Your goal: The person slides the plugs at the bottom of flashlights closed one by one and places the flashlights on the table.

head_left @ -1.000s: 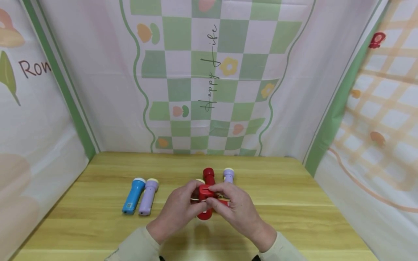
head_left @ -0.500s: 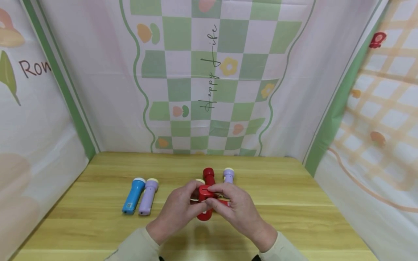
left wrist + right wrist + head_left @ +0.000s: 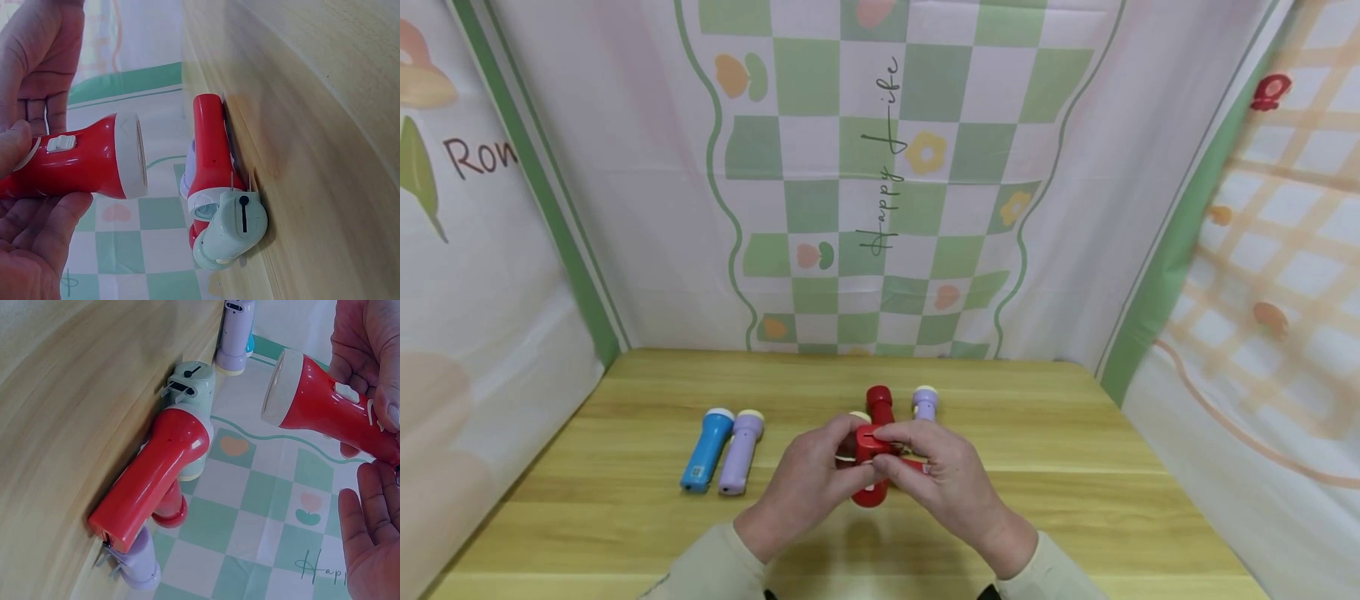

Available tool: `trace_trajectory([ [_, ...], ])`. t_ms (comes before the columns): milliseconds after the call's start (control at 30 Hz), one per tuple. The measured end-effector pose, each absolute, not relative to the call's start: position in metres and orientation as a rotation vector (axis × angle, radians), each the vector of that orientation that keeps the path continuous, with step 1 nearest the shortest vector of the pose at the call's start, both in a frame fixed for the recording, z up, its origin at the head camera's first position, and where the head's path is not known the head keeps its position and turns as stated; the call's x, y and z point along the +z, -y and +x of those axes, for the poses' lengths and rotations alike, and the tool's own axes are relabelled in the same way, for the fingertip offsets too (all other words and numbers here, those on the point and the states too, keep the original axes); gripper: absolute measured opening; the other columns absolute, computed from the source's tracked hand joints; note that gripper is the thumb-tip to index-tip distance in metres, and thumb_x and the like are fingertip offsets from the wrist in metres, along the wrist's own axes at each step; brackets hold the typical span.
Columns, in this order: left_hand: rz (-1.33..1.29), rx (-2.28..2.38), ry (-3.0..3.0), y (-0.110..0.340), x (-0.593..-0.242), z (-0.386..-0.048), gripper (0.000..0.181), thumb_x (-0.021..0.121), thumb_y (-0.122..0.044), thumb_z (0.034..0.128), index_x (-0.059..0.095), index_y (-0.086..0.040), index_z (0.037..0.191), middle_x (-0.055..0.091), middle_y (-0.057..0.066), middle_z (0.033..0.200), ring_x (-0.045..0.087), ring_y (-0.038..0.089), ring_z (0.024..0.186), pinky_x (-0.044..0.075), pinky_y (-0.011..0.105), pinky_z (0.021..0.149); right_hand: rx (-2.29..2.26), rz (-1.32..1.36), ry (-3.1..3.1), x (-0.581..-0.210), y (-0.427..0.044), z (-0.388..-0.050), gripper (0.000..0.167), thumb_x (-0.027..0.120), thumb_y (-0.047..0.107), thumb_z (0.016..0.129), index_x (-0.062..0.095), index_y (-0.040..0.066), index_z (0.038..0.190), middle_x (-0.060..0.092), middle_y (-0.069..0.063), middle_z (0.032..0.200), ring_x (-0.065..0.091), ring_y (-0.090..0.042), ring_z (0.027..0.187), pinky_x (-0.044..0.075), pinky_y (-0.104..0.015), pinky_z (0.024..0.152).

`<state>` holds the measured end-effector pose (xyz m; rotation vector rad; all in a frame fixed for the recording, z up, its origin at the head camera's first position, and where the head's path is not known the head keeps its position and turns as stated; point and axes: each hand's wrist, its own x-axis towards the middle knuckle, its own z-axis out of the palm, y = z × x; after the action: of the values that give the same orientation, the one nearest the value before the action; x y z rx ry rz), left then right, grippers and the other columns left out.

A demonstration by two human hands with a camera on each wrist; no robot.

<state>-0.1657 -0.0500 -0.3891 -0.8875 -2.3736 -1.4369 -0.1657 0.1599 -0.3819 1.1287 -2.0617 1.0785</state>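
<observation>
Two hands share one red flashlight in the air, above the middle of the bench. Its light end points down, and its tail, with a thin slot, points up. The left hand has its grip wrapped around the flashlight, and the right hand has its grip pinched at the tail. A pale green flashlight on the bench has metal prongs poking out, so this step looks like getting at a plug in the tail. Fingertips hide that spot, so I cannot tell if the plug is out. The next move seems to need a steady left hand and small, careful work by the right fingertips. A blue flashlight and a purple flashlight lie side by side toward the left edge, and a dark red flashlight lies nearer the far edge.
</observation>
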Motion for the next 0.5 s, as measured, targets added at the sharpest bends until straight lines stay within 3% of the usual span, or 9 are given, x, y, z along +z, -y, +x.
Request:
trace_trajectory([
  [500, -0.882, -1.445, 2.374, 0.0506, -0.3903, -0.1654, 0.034, 0.083, -0.025, 0.0914, 0.064, -0.019, 0.119, 0.073, -0.011, 0.102, 0.072, 0.004, 0.091, 0.059, 0.018, 0.079, 1.08, 1.179, 2.019, -0.3826, -0.1593, -0.1677, 0.04, 0.084, 0.002, 0.085, 0.074, 0.014, 0.122, 0.077, 0.0, 0.112, 0.073, -0.013, 0.1, 0.061, -0.025, 0.083],
])
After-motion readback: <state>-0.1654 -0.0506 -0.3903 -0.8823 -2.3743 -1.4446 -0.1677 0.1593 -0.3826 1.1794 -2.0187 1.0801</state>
